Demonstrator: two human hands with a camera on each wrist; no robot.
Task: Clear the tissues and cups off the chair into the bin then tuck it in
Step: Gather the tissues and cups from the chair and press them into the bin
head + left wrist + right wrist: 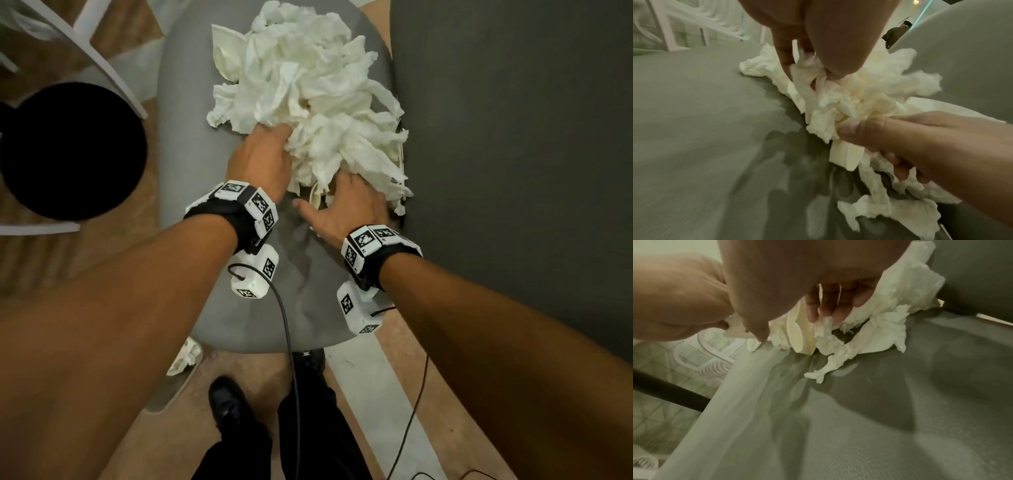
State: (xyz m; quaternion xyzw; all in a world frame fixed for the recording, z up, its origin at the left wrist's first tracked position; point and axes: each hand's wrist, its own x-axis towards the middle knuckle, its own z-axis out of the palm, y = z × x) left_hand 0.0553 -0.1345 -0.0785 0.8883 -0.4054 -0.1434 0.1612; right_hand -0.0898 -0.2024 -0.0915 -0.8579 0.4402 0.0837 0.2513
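Note:
A heap of crumpled white tissues [308,89] covers the far half of the grey chair seat [212,171]. A flattened paper cup [226,51] pokes out at the heap's far left edge. My left hand [265,152] digs into the near left side of the heap, fingers curled into tissue [838,97]. My right hand [342,200] grips the near right side, with fingers [826,308] curled round tissue and a cream paper cup [797,335], also visible as the cup [844,155] under its thumb. The round black bin [68,150] stands on the floor left of the chair.
The dark grey chair back [513,137] rises on the right. One stray tissue [186,356] lies on the floor by the seat's near left corner. White chair frames [102,58] stand behind the bin. Cables [287,342] hang from my wrists over my shoes [226,401].

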